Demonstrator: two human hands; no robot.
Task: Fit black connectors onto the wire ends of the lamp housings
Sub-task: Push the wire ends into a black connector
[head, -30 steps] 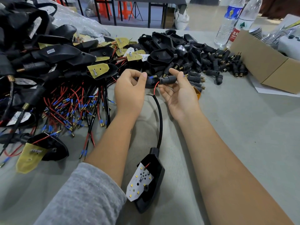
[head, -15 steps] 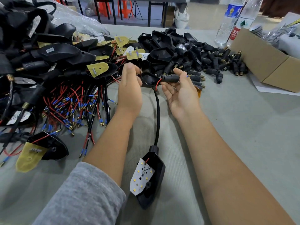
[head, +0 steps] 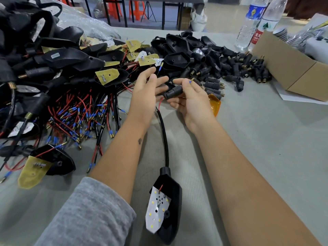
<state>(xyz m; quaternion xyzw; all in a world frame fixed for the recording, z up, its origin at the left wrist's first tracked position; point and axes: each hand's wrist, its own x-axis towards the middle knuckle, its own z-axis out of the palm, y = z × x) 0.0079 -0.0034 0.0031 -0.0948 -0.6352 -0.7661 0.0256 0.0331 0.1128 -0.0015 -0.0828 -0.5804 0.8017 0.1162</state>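
Black connector (head: 173,92) lies in the right hand (head: 192,102), cradled across the curled fingers with the thumb (head: 186,84) bent over it from above, so the hand is closed around it. A small blue-sleeved, brass-tipped wire end (head: 190,81) pokes out past the thumb tip, and a thin red wire (head: 160,102) leaves the connector's near end. The left hand (head: 145,96) is just beside it, fingers straight and spread, gripping nothing; whether its fingertips touch the connector cannot be told. From below the two hands a black cable (head: 164,134) runs down toward the viewer to the lamp housing (head: 168,205), which lies on the grey table (head: 257,139) between the forearms with its white LED board (head: 157,210) facing up.

A second ago the left hand was curled with thumb and fingers pinching at the wire next to the connector; half a second ago it reached up to the heap; now it has let go and opened. The right hand has turned its thumb over the connector.

Left of the hands lies a heap of finished housings with red and black leads (head: 76,112); beyond them a pile of loose connectors (head: 236,68), a cardboard box (head: 292,71) and two water bottles (head: 252,22).
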